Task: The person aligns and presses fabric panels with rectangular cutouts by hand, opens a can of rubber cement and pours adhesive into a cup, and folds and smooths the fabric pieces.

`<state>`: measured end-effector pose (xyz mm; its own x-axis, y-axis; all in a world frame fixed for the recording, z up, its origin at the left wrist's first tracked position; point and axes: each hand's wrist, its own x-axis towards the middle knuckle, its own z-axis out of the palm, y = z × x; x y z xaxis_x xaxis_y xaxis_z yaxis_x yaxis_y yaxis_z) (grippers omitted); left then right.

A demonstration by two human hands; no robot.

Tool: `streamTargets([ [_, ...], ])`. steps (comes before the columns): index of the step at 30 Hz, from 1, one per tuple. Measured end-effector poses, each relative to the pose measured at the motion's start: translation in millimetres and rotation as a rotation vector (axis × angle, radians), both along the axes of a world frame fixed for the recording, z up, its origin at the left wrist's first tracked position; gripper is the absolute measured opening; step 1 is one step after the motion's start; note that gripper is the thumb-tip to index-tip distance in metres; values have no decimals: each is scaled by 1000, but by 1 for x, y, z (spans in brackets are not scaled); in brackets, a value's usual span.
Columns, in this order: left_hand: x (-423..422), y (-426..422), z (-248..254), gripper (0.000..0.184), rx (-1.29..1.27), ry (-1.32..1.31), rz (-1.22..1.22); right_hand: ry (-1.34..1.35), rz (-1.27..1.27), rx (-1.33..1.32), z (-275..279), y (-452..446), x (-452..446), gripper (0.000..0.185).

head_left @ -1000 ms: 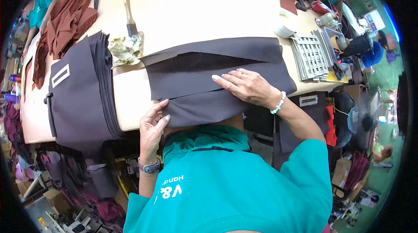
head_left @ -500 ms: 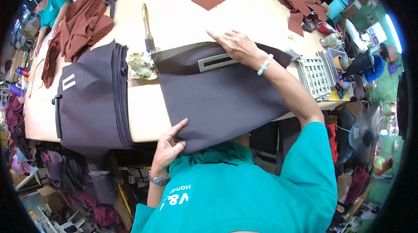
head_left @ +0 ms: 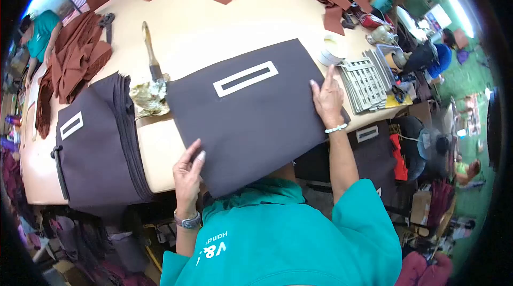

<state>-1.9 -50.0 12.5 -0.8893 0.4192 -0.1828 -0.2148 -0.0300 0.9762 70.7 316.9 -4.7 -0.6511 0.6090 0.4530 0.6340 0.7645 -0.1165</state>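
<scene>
A dark fabric panel [head_left: 246, 120] lies flat at the front of the table, its near edge against my body. Near its far edge is a pale rectangular frame [head_left: 218, 89] with a dark slot inside. My left hand [head_left: 188, 179] rests at the panel's left edge, thumb and fingers stretched out. At the right edge, my right hand [head_left: 327, 96] is open with its fingers pointing away from me and touching the cloth. To the left, a stack of similar dark panels [head_left: 96, 152] hangs over the table edge, its top one bearing a pale frame [head_left: 71, 125].
A brush [head_left: 148, 45] leans on a crumpled, stained wad [head_left: 147, 99]. Right of the panel are a tape roll [head_left: 330, 53] and a pile of pale slotted sheets [head_left: 363, 85]. Brown cloth [head_left: 75, 56] lies far left, near a person in green [head_left: 43, 35].
The panel's far part, formerly curled up under my right hand, now lies flat and shows the whole pale frame. My right hand has moved right and nearer to me, to the panel's right edge.
</scene>
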Motion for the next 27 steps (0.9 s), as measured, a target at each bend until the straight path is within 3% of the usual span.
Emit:
streamTargets([
  [2,-13,4,-6,38,-6,42,-12,51,48,-8,-6,-1,2,72],
  [6,-28,16,3,45,3,141,-103,148,74,-423,12,9,-7,75],
  [9,-46,20,-2,45,-54,184,-103,132,44,-575,28,14,-15,79],
  [10,-51,23,1,45,-6,116,-96,91,0,-451,18,22,-18,82],
  [13,-60,27,10,48,-33,137,-132,393,255,-109,-18,41,-23,80],
  [15,-67,27,3,55,-9,253,-170,342,195,-582,32,4,-10,74],
  [17,-54,38,29,60,54,239,-189,275,130,-792,79,-22,15,72],
  [19,-43,47,46,63,99,164,-307,516,211,-455,72,-18,51,73],
  [22,-5,82,72,66,88,206,-457,621,69,-335,80,-2,138,73],
  [25,27,127,39,51,97,329,-598,592,-175,-233,62,19,244,77],
  [27,58,160,6,40,-26,299,-743,606,-292,-352,38,25,317,77],
])
